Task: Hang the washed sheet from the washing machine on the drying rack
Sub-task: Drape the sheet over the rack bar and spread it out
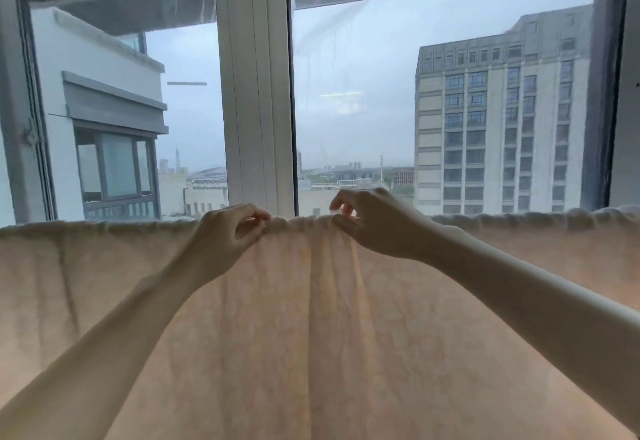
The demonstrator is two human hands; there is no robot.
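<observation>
Sheet (pixel 329 318) hangs across the frame, top fold running nine to three o'clock. Left hand (pixel 228 235) pinches that fold at its centre; right hand (pixel 374 224) pinches just beside it. Bunched gathers lie between both, equally near.

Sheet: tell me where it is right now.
The sheet hangs across the lower head view below the window, both hands pinching its bunched top edge at centre.

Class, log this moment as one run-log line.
pale peach sheet: draped, bunched at top | left hand: pinches top edge | right hand: pinches top edge
</observation>
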